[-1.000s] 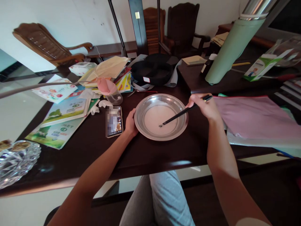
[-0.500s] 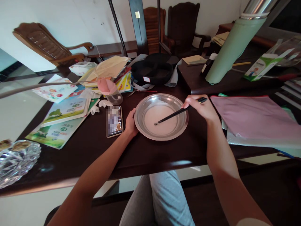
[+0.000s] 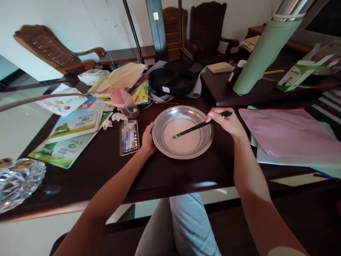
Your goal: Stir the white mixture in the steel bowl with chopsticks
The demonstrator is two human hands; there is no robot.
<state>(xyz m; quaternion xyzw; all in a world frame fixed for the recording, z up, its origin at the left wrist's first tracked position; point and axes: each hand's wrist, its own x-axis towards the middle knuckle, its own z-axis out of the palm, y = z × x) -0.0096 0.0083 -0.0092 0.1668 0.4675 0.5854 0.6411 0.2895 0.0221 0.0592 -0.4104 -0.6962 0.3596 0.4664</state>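
A wide steel basin (image 3: pixel 182 155) stands on the dark table, holding a pale, milky liquid (image 3: pixel 183 142). My left hand (image 3: pixel 148 138) grips the basin's left rim, its fingers partly hidden behind the wall. Above the basin's right edge, my right hand (image 3: pixel 223 121) is closed around black chopsticks (image 3: pixel 195 127). They slant down to the left, and their tips meet the liquid left of its middle. Just left of my left hand lies a phone (image 3: pixel 129 137) with its screen lit and partly pixelated.
Booklets (image 3: pixel 71 124) and a glass dish (image 3: pixel 21 183) lie to the left. Behind the basin are a pink-lidded cup (image 3: pixel 124 101) and a black bag (image 3: pixel 173 80). A pink folder (image 3: pixel 287 131) lies right, below a tall green flask (image 3: pixel 266 57).
My right hand has shifted slightly left, and the chopstick tips have moved left and a little away from me through the liquid. The basin and my left hand stay put.
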